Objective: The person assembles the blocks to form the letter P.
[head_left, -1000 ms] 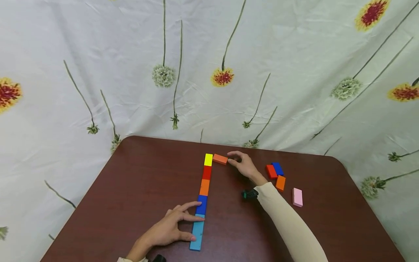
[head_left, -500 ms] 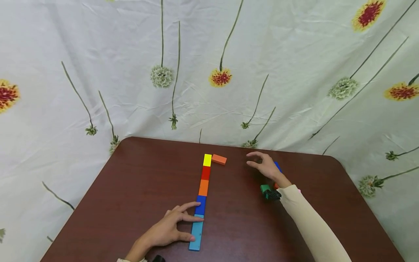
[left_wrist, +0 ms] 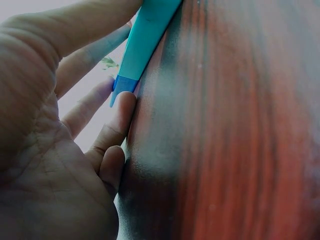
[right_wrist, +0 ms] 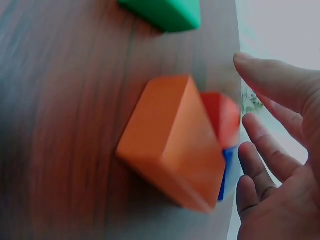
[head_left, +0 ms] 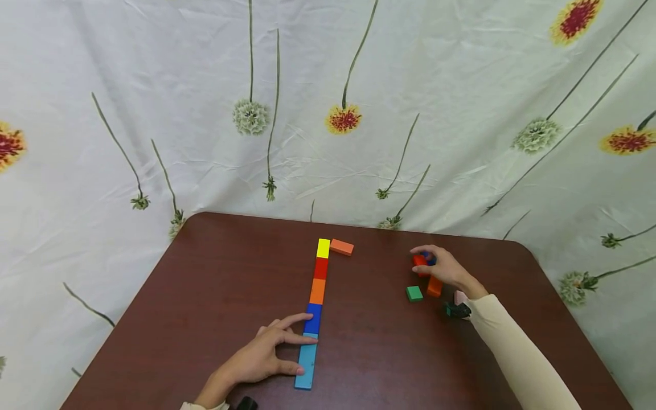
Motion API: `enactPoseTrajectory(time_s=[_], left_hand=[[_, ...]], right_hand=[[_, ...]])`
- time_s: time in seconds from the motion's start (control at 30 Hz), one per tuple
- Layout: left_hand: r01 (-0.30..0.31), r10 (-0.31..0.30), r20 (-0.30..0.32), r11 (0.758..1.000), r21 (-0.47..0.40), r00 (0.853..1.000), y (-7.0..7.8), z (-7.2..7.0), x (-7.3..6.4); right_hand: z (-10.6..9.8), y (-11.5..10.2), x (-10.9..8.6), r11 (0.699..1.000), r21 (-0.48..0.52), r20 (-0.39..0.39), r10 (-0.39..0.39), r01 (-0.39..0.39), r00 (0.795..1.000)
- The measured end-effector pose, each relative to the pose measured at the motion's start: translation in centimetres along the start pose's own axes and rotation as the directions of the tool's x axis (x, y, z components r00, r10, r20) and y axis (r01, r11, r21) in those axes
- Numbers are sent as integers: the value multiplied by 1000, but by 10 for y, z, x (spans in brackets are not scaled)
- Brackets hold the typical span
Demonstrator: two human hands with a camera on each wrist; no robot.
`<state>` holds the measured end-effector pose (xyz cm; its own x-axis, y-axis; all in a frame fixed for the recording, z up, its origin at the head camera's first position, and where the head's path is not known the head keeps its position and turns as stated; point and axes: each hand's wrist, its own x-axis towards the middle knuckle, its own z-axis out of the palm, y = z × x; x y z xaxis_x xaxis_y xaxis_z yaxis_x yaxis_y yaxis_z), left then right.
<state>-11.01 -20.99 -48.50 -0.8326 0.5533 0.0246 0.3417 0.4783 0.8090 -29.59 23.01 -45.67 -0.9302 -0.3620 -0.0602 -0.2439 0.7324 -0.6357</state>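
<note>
A straight row of flat coloured blocks runs up the table: light blue [head_left: 307, 359], blue [head_left: 312, 324], orange [head_left: 317, 291], red [head_left: 320, 269] and yellow [head_left: 323, 248]. My left hand [head_left: 258, 356] lies at its near end, fingertips on the light blue and blue blocks and thumb at the light blue one's left edge. At the right, my right hand [head_left: 448, 269] hovers with thumb and fingers spread about a red block [head_left: 419, 265]. A blue block [head_left: 430, 259] is partly hidden behind that hand. The right wrist view shows an orange block [right_wrist: 155, 125] in front of the palm.
An orange-red block [head_left: 341, 247] lies crosswise beside the yellow one. Near the right hand are a green block [head_left: 414, 294] and a pink block [head_left: 460, 296], the latter partly covered by the wrist. A flowered white cloth [head_left: 215, 114] hangs behind the dark table [head_left: 205, 285].
My right hand has left the orange-red block by the yellow one and moved right to the loose blocks. The green block has come into view. The left hand keeps its place.
</note>
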Motion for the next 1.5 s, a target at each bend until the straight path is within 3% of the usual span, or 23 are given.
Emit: enactPoseTrajectory(time_s=[0.27,0.57,0.73,0.9,1.13,1.5], left_hand=[[9,-8,7,1000,-11,1000,1,0,0],[3,-3,14,1000,-1,1000,1,-1,0],[15,-15,20,1000,-14,1000,0,-1,-1],[14,-13,23,1000,-15,1000,-1,0,0],[11,-11,19,1000,-20,1000,-2,0,1],[20,-20,18,999,-26,1000,-1,0,0]], right_hand=[[-3,11,-4,999,15,52,36,-36,998],[-2,11,-4,994,-107,26,-33,35,999],[4,1,1,995,-95,-5,-35,35,999],[10,-10,11,992,-69,-11,-102,101,995],[23,-30,28,991,-12,48,-132,133,990],[42,-58,42,982,-10,112,-184,186,977]])
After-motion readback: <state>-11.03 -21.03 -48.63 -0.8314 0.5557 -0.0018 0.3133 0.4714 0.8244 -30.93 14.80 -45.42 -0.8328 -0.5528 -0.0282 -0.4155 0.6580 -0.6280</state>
